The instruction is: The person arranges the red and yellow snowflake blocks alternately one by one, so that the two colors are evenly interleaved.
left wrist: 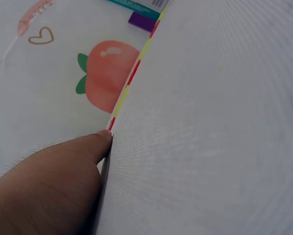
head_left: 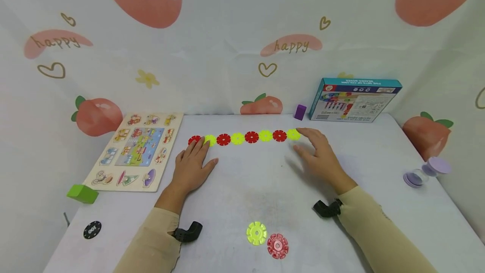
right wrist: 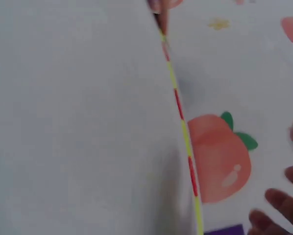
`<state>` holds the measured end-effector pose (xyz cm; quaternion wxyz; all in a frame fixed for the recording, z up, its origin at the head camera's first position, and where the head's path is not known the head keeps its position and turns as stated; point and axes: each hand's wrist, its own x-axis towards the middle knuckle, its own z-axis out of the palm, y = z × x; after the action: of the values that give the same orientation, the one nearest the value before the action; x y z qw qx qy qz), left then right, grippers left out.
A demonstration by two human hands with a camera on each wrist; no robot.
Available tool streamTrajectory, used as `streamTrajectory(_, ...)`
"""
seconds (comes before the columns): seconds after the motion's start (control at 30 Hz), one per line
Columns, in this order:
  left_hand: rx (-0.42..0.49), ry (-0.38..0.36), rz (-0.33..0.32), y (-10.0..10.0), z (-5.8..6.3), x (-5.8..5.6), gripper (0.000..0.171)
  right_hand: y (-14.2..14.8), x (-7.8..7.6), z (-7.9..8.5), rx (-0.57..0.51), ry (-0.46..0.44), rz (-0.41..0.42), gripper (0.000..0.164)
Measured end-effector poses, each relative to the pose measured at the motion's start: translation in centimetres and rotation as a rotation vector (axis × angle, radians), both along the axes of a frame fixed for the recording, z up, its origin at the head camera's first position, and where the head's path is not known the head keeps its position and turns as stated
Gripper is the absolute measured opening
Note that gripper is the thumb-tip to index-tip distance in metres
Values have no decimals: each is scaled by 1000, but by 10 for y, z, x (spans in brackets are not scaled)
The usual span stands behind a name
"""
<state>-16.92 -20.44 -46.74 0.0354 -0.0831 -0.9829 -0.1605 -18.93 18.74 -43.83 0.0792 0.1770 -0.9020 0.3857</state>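
Flower-shaped plastic discs, alternately red point(head_left: 251, 137) and yellow-green point(head_left: 265, 135), lie flat in a row across the back of the table. My left hand point(head_left: 191, 171) lies with straight, spread fingers at the left end, its fingertips over the first red disc point(head_left: 194, 139) and the yellow-green one point(head_left: 210, 140) beside it. At the other end, my right hand point(head_left: 320, 155) hovers with parted fingers, index fingertip right at the last yellow-green disc point(head_left: 293, 134). The right wrist view shows its blurred fingers point(right wrist: 283, 203) apart, holding nothing.
One yellow-green disc point(head_left: 257, 233) and one red disc point(head_left: 278, 246) lie near the front. A wooden puzzle board point(head_left: 163, 182), green block point(head_left: 82, 194) and black chip point(head_left: 92, 230) are left. A purple block point(head_left: 300, 112), cardboard box point(head_left: 356, 100) and lilac sand timer point(head_left: 426, 172) are right.
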Motion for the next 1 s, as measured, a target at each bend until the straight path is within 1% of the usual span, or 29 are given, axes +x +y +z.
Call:
streamTrajectory(0.07,0,2,-1,0,-1,0,73,-3,14,11,-150,-34,57,48)
streamTrajectory(0.13,-1,8,0,-1,-1,0,73,-6,30,18,-271,-94,157,46)
streamTrajectory(0.2,-3,13,1,-1,-1,0,73,-11,50,22,-352,-176,277,47)
streamTrajectory(0.27,0,15,-2,-1,-2,0,73,-16,70,22,-400,-256,385,52)
streamTrajectory(0.3,3,13,-2,-1,-1,0,73,-19,81,24,-395,-279,431,54)
streamTrajectory(0.37,4,11,-2,-1,-2,0,73,-21,100,15,-353,-352,501,57)
streamTrajectory(0.4,4,8,-2,0,-2,0,73,-22,109,11,-314,-376,538,59)
streamTrajectory(0.43,5,7,-3,0,-2,0,73,-22,116,7,-253,-374,575,60)
streamTrajectory(0.5,6,7,-6,0,-3,-1,73,-22,127,-2,-111,-342,645,59)
streamTrajectory(0.53,3,10,-6,-1,-3,-1,73,-21,130,-8,-47,-325,674,57)
streamTrajectory(0.57,0,11,-7,-1,-3,-1,73,-22,134,-8,13,-293,698,54)
streamTrajectory(0.6,-4,11,-5,-2,-3,-2,73,-23,136,-10,62,-243,715,50)
streamTrajectory(0.63,-7,10,-5,-2,-4,-2,73,-24,137,-11,105,-205,723,47)
streamTrajectory(0.67,-10,9,-6,-2,-4,-2,74,-24,138,-11,131,-189,729,44)
streamTrajectory(0.73,-14,4,-6,-3,-4,-3,74,-25,138,-10,124,-195,726,34)
streamTrajectory(0.8,-11,-2,-9,-2,-4,-3,74,-25,138,-9,69,-236,723,25)
streamTrajectory(0.83,-9,-2,-11,-2,-4,-3,74,-24,137,-8,29,-272,720,21)
streamTrajectory(0.93,-6,3,-8,-2,-5,-3,74,-22,132,-2,-91,-401,691,12)
streamTrajectory(1.0,-7,6,-7,-2,-5,-3,74,-19,126,3,-140,-501,644,12)
